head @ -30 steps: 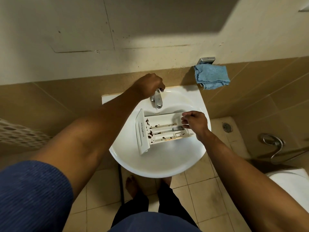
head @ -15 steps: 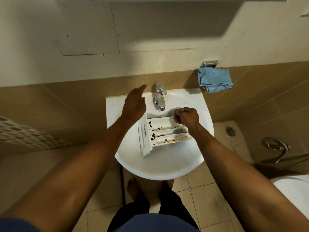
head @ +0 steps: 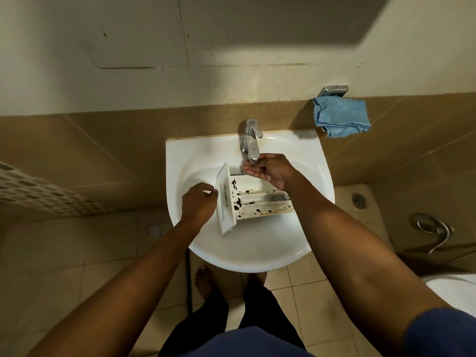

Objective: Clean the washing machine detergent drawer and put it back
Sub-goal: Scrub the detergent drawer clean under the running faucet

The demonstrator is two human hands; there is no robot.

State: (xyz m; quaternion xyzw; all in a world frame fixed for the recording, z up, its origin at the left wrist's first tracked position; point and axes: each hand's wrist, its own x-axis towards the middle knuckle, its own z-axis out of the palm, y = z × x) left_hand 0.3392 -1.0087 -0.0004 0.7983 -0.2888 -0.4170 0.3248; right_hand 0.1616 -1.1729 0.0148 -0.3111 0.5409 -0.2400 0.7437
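While lying stained in the sink (head: 319, 176), detergent drawer (head: 247, 199) awaiting its rinse.
Now steadying the front panel with left hand (head: 198, 202), off the tap (head: 251, 140); cupping right hand (head: 268, 171), open and empty, under the spout, off the drawer's rear.

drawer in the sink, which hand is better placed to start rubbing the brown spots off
Right, probably. The right hand is cupped under the tap spout, directly over the drawer compartments. The left hand is at the drawer's front panel, better placed to steady it.
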